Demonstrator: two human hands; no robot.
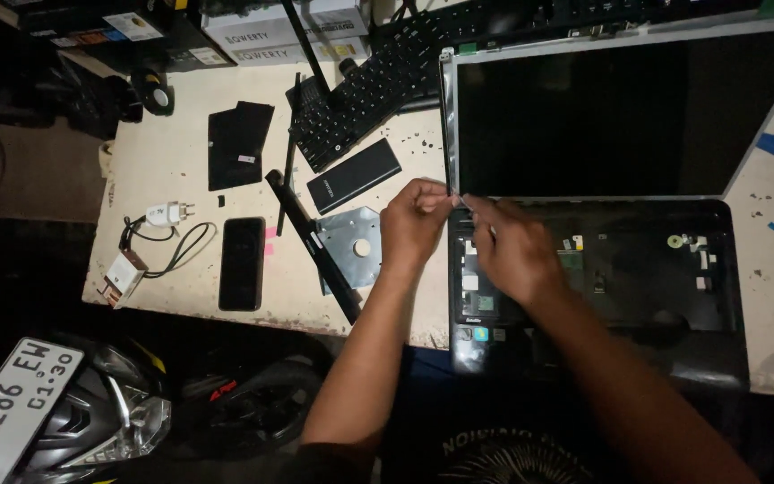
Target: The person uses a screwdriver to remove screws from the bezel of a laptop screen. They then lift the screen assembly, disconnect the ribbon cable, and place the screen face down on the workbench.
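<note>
hands at the laptop's lower-left screen corner

from my seat, going left to right: a white charger plug (163, 213) with a black cable (176, 251) lies on the worn tabletop (172, 152), then a black phone (242, 263) flat beside it. next comes a long black strip (315, 246) lying diagonally, a silver metal plate (356, 242) just right of it, and a dark slim box (353, 175) above that. a loose black keyboard (374, 85) sits further back. my left hand (412, 224) has its grip pinched shut at the lower-left corner of the screen panel (602, 112); i cannot tell what small part it pinches. my right hand (514, 253) meets it there, fingers curled and touching the same corner, over the opened laptop base (638, 278), which lies at the tabletop's near edge.
</note>
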